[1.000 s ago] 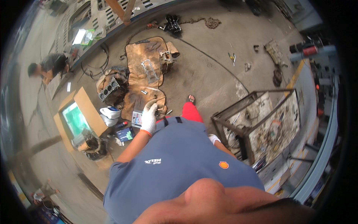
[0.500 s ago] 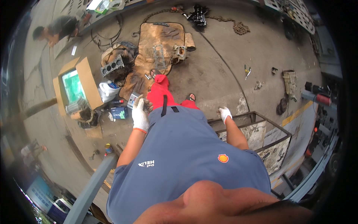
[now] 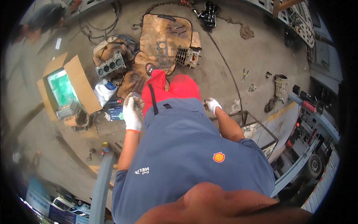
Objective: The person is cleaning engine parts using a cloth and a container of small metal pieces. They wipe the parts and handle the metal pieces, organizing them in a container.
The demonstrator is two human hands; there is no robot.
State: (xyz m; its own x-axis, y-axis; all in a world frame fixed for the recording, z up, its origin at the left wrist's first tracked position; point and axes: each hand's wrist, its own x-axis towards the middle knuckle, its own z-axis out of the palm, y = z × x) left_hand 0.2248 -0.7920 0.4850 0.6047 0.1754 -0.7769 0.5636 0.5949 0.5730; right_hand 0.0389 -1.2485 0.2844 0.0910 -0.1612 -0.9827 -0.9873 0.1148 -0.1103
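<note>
My left hand (image 3: 132, 114), in a white knit glove with dark-stained fingers, hangs beside my left hip. Its fingers are loosely bent and apart, and nothing shows in them. Below it on the floor lie a blue box (image 3: 115, 111) and a white jug (image 3: 106, 89). On the other side my right hand (image 3: 212, 105), also gloved, hangs free with loosely curled fingers and no visible object. It is nearest to a dark metal frame (image 3: 257, 121). Ahead of my feet, an engine block (image 3: 111, 66) and a cylinder head (image 3: 188, 56) rest by a stained brown mat (image 3: 156, 31) with a flat gasket (image 3: 162, 52) on it.
An open cardboard box (image 3: 85, 84) with green plastic inside stands left. A black hose (image 3: 223, 58) crosses the floor; a rusty chain (image 3: 246, 31) lies farther off. Pliers (image 3: 245, 75) and a gearbox housing (image 3: 280, 87) are right. A blurred person (image 3: 44, 20) is far left.
My body has moved forward, with my right knee raised and that foot now hidden. Both hands swing along, empty. The small grey box by my left hand is now mostly covered.
</note>
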